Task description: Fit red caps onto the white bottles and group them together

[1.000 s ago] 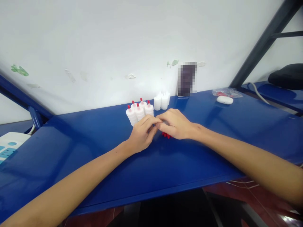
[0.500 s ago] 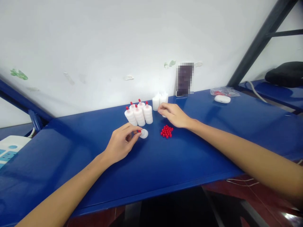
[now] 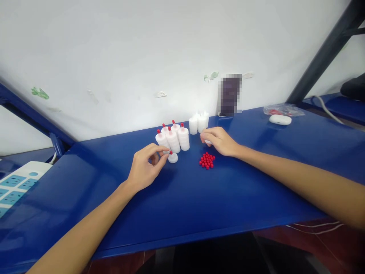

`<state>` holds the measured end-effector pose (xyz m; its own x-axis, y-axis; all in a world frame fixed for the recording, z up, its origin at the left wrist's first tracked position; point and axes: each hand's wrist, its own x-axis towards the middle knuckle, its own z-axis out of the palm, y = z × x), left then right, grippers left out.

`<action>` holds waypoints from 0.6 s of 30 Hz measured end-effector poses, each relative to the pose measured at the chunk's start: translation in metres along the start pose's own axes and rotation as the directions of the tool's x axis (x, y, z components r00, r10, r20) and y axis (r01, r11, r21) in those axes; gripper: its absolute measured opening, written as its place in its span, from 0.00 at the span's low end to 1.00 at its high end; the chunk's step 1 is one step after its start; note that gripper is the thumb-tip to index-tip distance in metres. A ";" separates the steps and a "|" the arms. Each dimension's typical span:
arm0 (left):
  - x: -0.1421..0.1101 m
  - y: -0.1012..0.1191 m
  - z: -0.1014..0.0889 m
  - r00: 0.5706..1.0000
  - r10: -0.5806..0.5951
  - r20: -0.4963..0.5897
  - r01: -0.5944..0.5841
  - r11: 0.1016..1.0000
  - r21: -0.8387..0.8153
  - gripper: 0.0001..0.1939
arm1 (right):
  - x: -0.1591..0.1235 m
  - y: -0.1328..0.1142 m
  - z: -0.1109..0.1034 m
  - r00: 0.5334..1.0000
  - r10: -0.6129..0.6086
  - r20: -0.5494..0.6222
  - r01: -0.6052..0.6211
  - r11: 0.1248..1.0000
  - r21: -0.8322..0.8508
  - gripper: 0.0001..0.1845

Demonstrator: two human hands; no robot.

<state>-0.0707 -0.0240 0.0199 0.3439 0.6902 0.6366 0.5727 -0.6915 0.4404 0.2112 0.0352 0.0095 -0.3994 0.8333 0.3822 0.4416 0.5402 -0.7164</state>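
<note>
My left hand (image 3: 149, 163) is beside a white round nozzle cap (image 3: 172, 158) that stands upright with a red tip (image 3: 171, 152). Thumb and index finger are slightly apart, right at the tip; whether they touch it is hard to see. My right hand (image 3: 218, 140) is closed, with a white piece, apparently another nozzle cap (image 3: 208, 142), partly showing under its fingers. Behind my left hand stand several stacks of white caps with red tips (image 3: 173, 140). White stacks without red tips (image 3: 193, 125) are just behind my right hand. Small red tips (image 3: 207, 160) lie in a cluster between the hands.
The blue tabletop (image 3: 182, 201) meets a white wall. A phone (image 3: 230, 95), blurred out, leans on that wall. To the right lie a white earbud case (image 3: 280, 120) and a clear plastic bag (image 3: 285, 110) with red bits. A power strip (image 3: 21, 182) sits at the left.
The nozzle cap by my left hand has gone from tilted in the fingers to upright, and the fingers have eased apart. My right hand has drawn back from the plain stacks with a white piece.
</note>
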 end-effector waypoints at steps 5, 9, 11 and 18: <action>0.001 0.017 0.005 0.981 0.194 -0.017 -0.194 0.981 0.003 0.05 | -0.004 -0.005 0.000 0.999 -0.037 -0.021 0.030 0.961 -0.275 0.20; -0.004 0.038 0.015 0.966 0.249 -0.071 -0.250 0.968 -0.002 0.07 | -0.015 -0.025 -0.001 0.980 -0.198 -0.035 0.182 0.949 -0.259 0.18; -0.009 0.049 0.021 0.968 0.186 -0.168 -0.205 0.973 -0.104 0.11 | -0.024 -0.041 0.003 0.939 -0.342 0.031 0.340 0.916 -0.214 0.19; -0.017 0.073 0.025 0.927 0.321 -0.193 -0.359 0.909 -0.211 0.26 | -0.042 -0.066 0.025 0.837 -0.504 0.211 0.523 0.851 -0.042 0.17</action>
<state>-0.0163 -0.0812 0.0252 0.3589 0.3763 0.8541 0.2399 -0.9216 0.3052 0.1790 -0.0388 0.0260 -0.7269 0.4008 0.5576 0.2007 0.9005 -0.3857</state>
